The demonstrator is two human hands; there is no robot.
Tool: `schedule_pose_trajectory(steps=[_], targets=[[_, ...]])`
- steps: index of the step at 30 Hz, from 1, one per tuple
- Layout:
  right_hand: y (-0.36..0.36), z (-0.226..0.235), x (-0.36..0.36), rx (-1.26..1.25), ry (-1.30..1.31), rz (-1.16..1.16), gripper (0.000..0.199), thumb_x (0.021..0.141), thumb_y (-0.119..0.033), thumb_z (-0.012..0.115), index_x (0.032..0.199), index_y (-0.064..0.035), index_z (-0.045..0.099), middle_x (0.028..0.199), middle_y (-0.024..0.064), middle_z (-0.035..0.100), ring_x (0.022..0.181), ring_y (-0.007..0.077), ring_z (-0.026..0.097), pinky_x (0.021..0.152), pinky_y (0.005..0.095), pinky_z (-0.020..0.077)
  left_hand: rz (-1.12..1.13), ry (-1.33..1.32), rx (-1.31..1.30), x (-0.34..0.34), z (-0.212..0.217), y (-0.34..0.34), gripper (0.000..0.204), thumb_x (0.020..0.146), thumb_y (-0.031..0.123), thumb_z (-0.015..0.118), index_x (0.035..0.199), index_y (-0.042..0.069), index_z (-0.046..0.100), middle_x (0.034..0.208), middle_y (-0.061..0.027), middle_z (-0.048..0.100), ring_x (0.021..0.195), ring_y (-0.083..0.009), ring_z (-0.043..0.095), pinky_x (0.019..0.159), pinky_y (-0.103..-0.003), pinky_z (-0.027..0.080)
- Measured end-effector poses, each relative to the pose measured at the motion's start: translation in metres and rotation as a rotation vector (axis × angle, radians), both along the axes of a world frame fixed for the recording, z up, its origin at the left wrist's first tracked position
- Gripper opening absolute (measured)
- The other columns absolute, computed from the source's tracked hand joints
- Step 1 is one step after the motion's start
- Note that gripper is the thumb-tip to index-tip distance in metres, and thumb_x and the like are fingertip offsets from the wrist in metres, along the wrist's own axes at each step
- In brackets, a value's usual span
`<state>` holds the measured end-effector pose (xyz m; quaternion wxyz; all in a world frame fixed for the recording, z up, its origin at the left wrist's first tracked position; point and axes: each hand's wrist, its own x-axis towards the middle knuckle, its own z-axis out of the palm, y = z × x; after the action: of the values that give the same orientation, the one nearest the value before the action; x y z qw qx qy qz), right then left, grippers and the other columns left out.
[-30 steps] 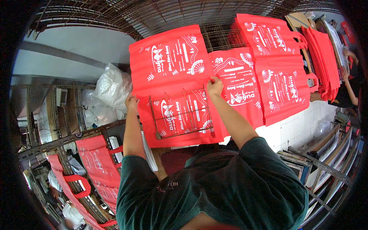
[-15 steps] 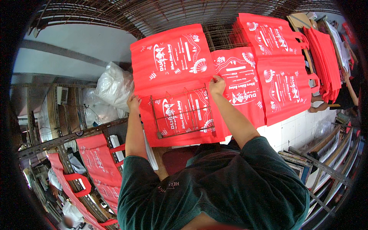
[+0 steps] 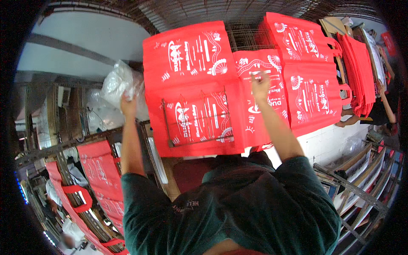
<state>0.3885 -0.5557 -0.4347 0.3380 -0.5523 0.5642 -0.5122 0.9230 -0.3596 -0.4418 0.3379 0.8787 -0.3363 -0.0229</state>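
A thin, rusty wire rack [image 3: 196,116] lies on the near printed half of a red fabric piece [image 3: 187,80] with white print. Off the left edge of the cloth, my left hand [image 3: 128,104] is raised beside a clear plastic bag [image 3: 119,83]. It looks open and apart from the rack, though motion blurs it. My right hand [image 3: 260,86] hovers over a red printed bag [image 3: 259,108] right of the rack, its blurred fingers apart and nothing visible in them. Whether either hand touches what is beneath or beside it is hard to tell.
More red printed bags [image 3: 310,91] lie to the right, and a stack of red cloth [image 3: 357,76] stands beyond them. Red bags [image 3: 102,178] hang over a metal frame at lower left. Wire racks [image 3: 255,12] fill the far side. A co-worker's arm [image 3: 386,102] shows at right.
Both hands have come away from the wire rack and moved outward, the left toward the plastic bag, the right over the neighbouring red bag. The rack stays on the cloth.
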Motion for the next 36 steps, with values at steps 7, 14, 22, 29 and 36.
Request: schedule_pose_trajectory(steps=[7,14,22,29,36], targets=[[-0.056,0.159,-0.145,-0.104,-0.024,0.042,0.032,0.084,-0.01,0.064,0.113,-0.0058,0.054,0.078,0.0004,0.058,0.064,0.007,0.053,0.053,0.0198,0.0394,-0.207,-0.156,0.08,-0.056,0.192,0.032,0.059,0.076,0.019,0.07,0.131,0.019,0.047,0.065,0.0011,0.048,0.05,-0.009,0.041,0.05,-0.027,0.037],[-0.048,0.214,-0.209,-0.239,0.04,0.101,0.032,0.087,-0.013,0.059,0.117,-0.0042,0.052,0.074,0.0001,0.055,0.064,0.0072,0.053,0.053,0.0202,0.042,-0.22,-0.162,0.069,-0.173,0.187,0.091,0.06,0.074,0.014,0.066,0.131,0.018,0.047,0.054,-0.0046,0.046,0.05,-0.0162,0.045,0.052,-0.029,0.04],[0.002,0.162,-0.254,0.026,0.103,0.401,0.022,0.086,-0.015,0.06,0.104,-0.0028,0.057,0.077,0.0002,0.058,0.066,0.005,0.054,0.053,0.0188,0.0409,0.138,0.228,-0.072,-0.284,0.094,0.163,0.052,0.073,0.028,0.072,0.117,0.004,0.057,0.079,-0.0112,0.062,0.076,-0.0188,0.061,0.072,-0.031,0.047],[-0.012,0.141,-0.174,0.155,0.113,0.601,0.019,0.084,-0.015,0.062,0.097,-0.0014,0.059,0.083,0.0035,0.061,0.069,0.0086,0.055,0.058,0.0216,0.0425,0.186,0.317,-0.01,-0.261,0.07,0.117,0.058,0.071,0.038,0.071,0.117,0.005,0.056,0.1,-0.0156,0.063,0.094,-0.0263,0.061,0.082,-0.036,0.047],[-0.098,0.072,0.01,0.38,0.234,0.586,0.019,0.08,-0.014,0.064,0.096,-0.0045,0.062,0.081,0.0057,0.065,0.06,0.0124,0.062,0.047,0.025,0.0451,0.102,0.067,0.028,-0.145,0.05,0.032,0.05,0.075,0.032,0.067,0.116,0.005,0.057,0.11,-0.019,0.061,0.099,-0.033,0.059,0.086,-0.04,0.046]])
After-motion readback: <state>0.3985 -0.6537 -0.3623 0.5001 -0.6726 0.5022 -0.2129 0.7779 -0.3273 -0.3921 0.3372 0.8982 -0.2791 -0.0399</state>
